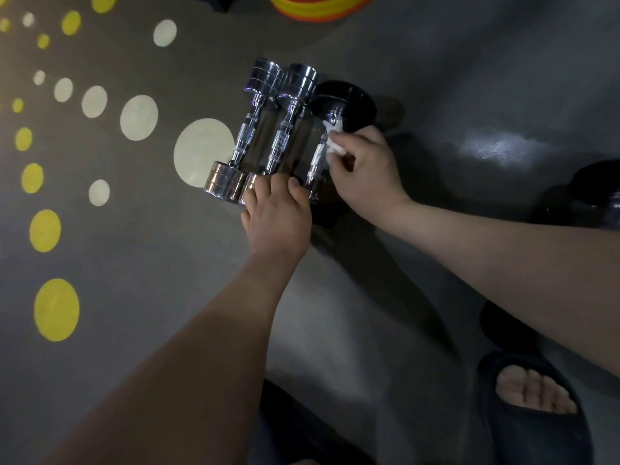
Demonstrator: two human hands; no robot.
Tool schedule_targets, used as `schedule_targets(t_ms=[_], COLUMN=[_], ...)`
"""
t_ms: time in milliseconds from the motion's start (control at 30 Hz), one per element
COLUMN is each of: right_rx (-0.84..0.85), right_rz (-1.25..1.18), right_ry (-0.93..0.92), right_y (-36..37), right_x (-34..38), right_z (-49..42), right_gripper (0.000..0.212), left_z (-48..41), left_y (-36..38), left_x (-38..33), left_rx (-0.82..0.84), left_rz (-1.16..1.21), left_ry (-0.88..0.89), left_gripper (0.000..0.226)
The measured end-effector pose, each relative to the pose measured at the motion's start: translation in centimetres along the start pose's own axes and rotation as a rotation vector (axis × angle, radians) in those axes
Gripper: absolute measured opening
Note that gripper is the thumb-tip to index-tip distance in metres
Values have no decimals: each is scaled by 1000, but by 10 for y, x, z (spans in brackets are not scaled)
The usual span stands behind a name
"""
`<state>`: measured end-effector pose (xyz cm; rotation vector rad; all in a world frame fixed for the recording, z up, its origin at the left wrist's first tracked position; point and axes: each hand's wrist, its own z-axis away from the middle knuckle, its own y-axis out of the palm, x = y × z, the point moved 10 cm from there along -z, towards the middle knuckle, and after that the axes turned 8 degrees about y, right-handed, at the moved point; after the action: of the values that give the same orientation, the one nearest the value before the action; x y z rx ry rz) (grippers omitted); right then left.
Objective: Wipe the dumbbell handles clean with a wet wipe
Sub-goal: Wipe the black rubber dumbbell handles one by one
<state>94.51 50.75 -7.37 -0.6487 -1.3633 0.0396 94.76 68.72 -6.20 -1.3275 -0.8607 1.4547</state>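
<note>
Three dumbbells lie side by side on a grey floor (134,263) dotted yellow and white: a left chrome dumbbell (246,132), a middle chrome dumbbell (280,139) and a black-plated dumbbell (345,102) on the right. The left hand (276,216) rests on the middle one's near head, fingers (265,187) laid fairly straight. The right hand (365,172) pinches one white wet wipe (333,142) against the black-plated dumbbell's handle, near its far plate.

Glossy chrome dumbbells (258,129) with knurled handles; matt grey floor (134,263).
</note>
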Motion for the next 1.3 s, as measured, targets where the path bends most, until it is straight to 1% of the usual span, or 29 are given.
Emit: schedule_targets(t_ms=[67,100,200,300,467,600,667,700,767,833,900,967,1000,1033,1100,1167,1233,1267,1300], right_rx=[29,23,-19,17,226,407,449,426,346,297,343,442,458,447,371,279,244,232,227], right_rz=[57,79,114,146,222,363,448,487,466,384,376,369,345,295,103,-82,-234,-309,-379], right_ry=[-90,-92,-94,-184,-338,-600,-697,-707,-637,-585,-636,-706,-701,-653,-426,-62,329,478,592], right_y=[2,0,-5,1,25,41,44,43,36,33,37,41,39,36,24,18,27,33,38], right_x=[2,1,3,10,16,29,31,30,32,31,33,29,25,20,8,-16,-43,-53,-60], right_z=[0,-6,-20,-12,22,49,43,34,18,13,24,37,39,37,28,24,33,37,41], right_gripper=[35,36,35,33,32,21,16,21,32,28,22,16,14,14,17,20,16,15,14], left_z=[1,1,2,0,0,0,0,0,0,1,1,1,0,0,1,1,1,0,0], left_y=[0,1,1,1,1,0,-1,-1,0,-1,-1,-2,-1,-1,-2,-2,-1,-1,-1], left_x=[-1,-1,-2,1,2,3,3,3,3,3,3,3,3,4,4,3,3,3,3], left_rx=[2,0,-10,-9,-18,-31,-42,-48,-49,-55,-64,-71,-73,-76,-85,-84,-84,-84,-81], left_rz=[3,1,4,20,48,57,61,64,67,65,66,69,72,73,76,75,74,73,71], left_ry=[5,7,4,-5,-4,0,5,8,4,-3,-7,-11,-10,-8,-1,6,8,8,8], left_gripper=[36,36,36,36,34,32,31,31,31,30,30,30,29,29,29,29,29,29,29])
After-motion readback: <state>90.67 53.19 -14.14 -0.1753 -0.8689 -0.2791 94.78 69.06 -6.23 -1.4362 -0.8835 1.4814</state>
